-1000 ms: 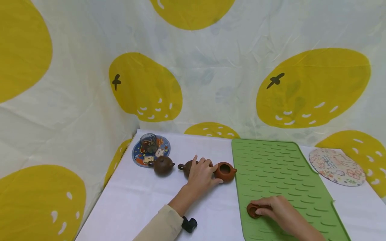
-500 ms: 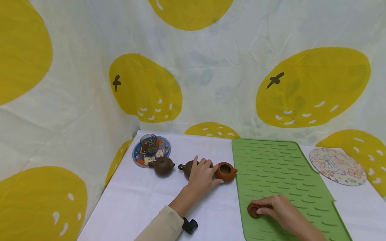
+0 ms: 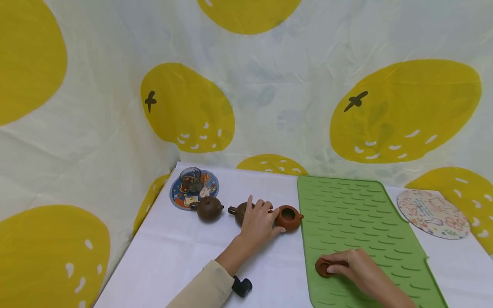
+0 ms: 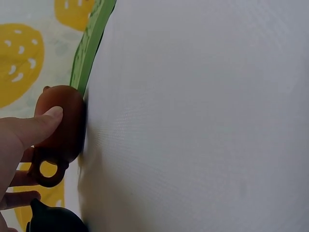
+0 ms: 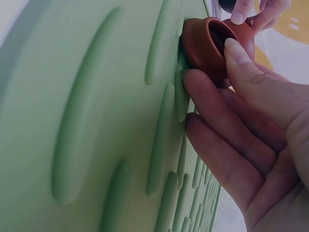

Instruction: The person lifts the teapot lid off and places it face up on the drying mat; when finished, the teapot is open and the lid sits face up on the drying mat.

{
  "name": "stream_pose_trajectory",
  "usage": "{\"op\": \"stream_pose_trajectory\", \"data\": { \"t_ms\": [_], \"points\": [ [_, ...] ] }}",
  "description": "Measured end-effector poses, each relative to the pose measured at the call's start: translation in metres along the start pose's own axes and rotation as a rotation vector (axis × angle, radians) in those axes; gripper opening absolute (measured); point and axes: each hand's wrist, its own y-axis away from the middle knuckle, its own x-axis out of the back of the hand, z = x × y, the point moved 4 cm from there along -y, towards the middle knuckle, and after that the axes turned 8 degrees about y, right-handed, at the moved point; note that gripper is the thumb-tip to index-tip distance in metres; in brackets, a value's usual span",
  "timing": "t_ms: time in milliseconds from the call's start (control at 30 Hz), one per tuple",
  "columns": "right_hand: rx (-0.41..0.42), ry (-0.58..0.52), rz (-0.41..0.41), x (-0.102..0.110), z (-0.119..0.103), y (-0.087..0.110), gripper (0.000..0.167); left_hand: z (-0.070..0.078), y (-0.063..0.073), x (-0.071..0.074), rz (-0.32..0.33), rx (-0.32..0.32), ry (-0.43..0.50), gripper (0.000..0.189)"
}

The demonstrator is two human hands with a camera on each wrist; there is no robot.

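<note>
A reddish-brown teapot (image 3: 293,224) with its top uncovered stands at the left edge of the green ridged mat (image 3: 346,214). My left hand (image 3: 259,223) holds it by the sides; in the left wrist view the thumb presses on the pot's body (image 4: 70,128), above its loop handle. On the mat's near left part, my right hand (image 3: 362,271) pinches a small matching teapot lid (image 3: 320,268) between thumb and fingers. The lid's hollow side faces up, and in the right wrist view its rim (image 5: 193,43) is close against the mat.
A dark brown teapot (image 3: 239,213) is partly hidden behind my left hand. Another brown teapot (image 3: 209,210) stands farther left, beside a glass cup (image 3: 191,179) on a blue round coaster (image 3: 212,184). A floral round coaster (image 3: 433,214) lies right of the mat.
The head view has shifted slightly. Both hands, the teapot and the lid stay practically where they were.
</note>
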Motion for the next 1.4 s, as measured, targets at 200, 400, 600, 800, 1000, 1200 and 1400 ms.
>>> {"op": "stream_pose_trajectory", "data": {
  "t_ms": [200, 400, 600, 800, 1000, 1200, 1400],
  "points": [
    [0.012, 0.02, 0.039, -0.001, -0.002, 0.002, 0.032, -0.002, 0.004, 0.003, 0.031, 0.008, 0.001, 0.068],
    [0.009, 0.026, 0.035, -0.001, -0.001, 0.002, 0.033, -0.013, 0.012, 0.017, 0.159, 0.01, 0.05, 0.075],
    [-0.017, -0.007, 0.021, -0.001, 0.002, 0.005, 0.035, -0.038, 0.025, 0.036, 0.303, 0.025, 0.1, 0.078],
    [-0.037, -0.027, 0.002, 0.0, 0.004, 0.006, 0.035, -0.061, 0.042, 0.038, 0.35, 0.098, 0.165, 0.081],
    [-0.038, -0.027, 0.005, 0.0, 0.004, 0.006, 0.036, -0.074, 0.054, 0.029, 0.345, 0.17, 0.202, 0.076],
    [-0.038, -0.035, 0.014, -0.001, 0.002, 0.005, 0.035, -0.079, 0.059, 0.023, 0.328, 0.195, 0.157, 0.073],
    [-0.04, -0.042, 0.021, -0.001, 0.002, 0.003, 0.034, -0.082, 0.06, 0.022, 0.308, 0.205, 0.159, 0.065]
  ]
}}
